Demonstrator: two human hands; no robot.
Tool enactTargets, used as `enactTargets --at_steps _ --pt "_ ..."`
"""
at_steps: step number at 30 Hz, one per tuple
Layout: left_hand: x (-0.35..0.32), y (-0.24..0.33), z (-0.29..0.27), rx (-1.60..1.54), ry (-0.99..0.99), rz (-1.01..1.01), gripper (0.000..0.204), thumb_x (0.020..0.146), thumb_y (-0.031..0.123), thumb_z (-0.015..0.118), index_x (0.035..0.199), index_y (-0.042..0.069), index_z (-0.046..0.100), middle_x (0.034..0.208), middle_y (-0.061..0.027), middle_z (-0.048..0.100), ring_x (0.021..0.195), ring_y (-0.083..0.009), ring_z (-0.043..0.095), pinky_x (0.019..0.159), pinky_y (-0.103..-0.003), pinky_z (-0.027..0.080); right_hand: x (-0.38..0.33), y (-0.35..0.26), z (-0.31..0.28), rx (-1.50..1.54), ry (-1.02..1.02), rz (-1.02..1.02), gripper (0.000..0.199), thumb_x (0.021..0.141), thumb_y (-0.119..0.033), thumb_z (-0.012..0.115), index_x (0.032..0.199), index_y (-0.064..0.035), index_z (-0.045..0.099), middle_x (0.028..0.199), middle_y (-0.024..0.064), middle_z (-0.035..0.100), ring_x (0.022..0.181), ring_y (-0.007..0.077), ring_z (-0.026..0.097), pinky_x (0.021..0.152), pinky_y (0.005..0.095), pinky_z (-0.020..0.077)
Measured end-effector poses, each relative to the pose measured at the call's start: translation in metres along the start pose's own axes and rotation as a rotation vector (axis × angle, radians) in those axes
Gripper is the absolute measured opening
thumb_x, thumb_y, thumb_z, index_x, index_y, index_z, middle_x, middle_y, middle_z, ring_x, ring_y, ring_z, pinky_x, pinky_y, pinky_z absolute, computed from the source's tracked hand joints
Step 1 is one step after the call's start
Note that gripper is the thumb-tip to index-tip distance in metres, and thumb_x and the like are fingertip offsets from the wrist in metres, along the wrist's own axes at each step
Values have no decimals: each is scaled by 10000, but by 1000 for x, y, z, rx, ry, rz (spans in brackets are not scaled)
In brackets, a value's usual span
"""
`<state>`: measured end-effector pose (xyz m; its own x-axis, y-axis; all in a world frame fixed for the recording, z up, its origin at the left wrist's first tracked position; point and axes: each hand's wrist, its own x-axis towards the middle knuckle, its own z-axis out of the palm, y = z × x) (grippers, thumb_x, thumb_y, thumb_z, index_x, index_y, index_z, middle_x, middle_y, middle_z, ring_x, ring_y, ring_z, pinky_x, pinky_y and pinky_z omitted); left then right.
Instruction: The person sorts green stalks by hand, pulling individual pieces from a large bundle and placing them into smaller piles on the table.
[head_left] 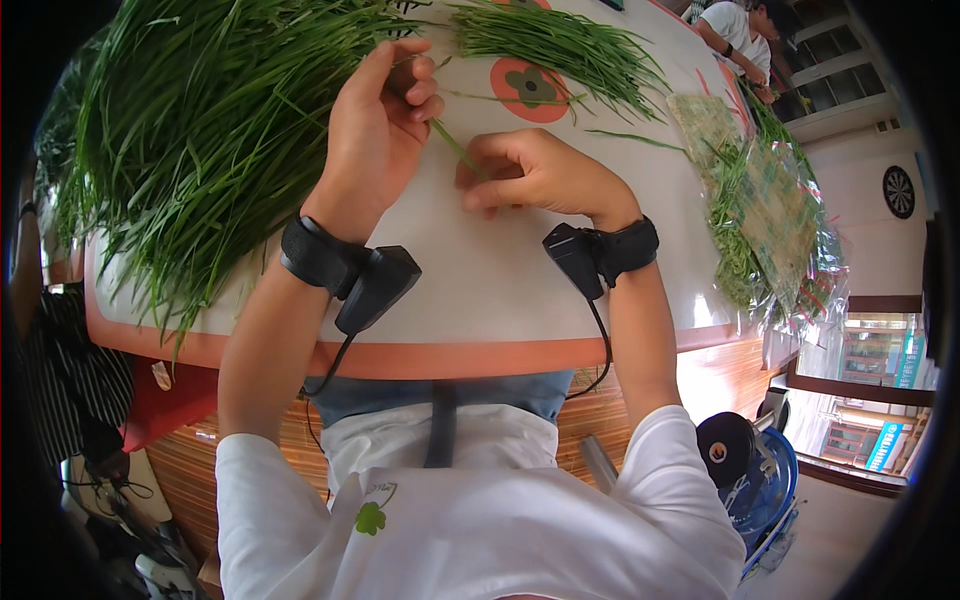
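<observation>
Between my hands runs a thin green chive stalk [452,145], slanting down from left to right. The curled fingers of my left hand [385,115] close on its upper end. My right hand [535,172] has its fingers bent around the lower end, thumb beneath; that end is hidden in the grip. A large heap of long green chives [215,130] covers the table left of my left hand, its leaves reaching the near edge. Beyond my hands lies a smaller bunch of chives [560,45]. Loose strands lie on the white tabletop [460,290].
Clear plastic bags [775,230] with greens lie along the table's right side. A person in white [738,35] is at the far right, and another in dark stripes [75,360] at the left. A blue basin-like thing [770,480] is on the floor at the lower right.
</observation>
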<state>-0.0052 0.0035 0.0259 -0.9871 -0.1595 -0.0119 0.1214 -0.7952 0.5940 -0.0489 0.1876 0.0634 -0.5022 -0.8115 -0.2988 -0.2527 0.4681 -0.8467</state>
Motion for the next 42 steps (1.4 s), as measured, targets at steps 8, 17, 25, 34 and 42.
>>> enactTargets --at_steps 8,17,25,34,42 --pt "8 20 -19 -427 -431 104 699 986 576 239 1133 -11 589 876 -55 521 735 -149 428 638 -253 385 -1 23 -32 139 190 -59 281 921 -265 617 1062 -38 703 659 1 584 533 77 495 510 244 411" --pt "0 16 -3 962 -404 -301 360 980 274 511 1168 -19 600 1012 -79 644 901 -130 619 800 -245 487 -4 11 -13 -569 252 -326 187 848 -167 666 962 -24 705 744 90 593 710 239 582 642 307 448" --pt "-7 18 11 933 -177 -258 265 992 196 482 1114 3 616 746 54 471 559 -31 305 500 -196 262 6 23 -18 -431 668 -470 243 845 -64 618 1088 -57 614 930 128 620 791 304 595 742 337 489" --pt "-12 12 24 461 -28 -309 232 988 130 432 1126 -9 557 815 24 505 631 -59 364 532 -177 303 -32 80 -83 -701 703 230 144 821 -104 637 962 -81 660 974 74 635 847 283 612 732 378 489" --pt "-8 2 5 395 -135 -460 210 961 88 437 1099 -17 555 874 -7 509 654 -60 374 518 -177 297 -29 88 -82 -672 707 63 110 841 -103 637 936 -49 646 922 80 620 781 249 603 691 358 477"
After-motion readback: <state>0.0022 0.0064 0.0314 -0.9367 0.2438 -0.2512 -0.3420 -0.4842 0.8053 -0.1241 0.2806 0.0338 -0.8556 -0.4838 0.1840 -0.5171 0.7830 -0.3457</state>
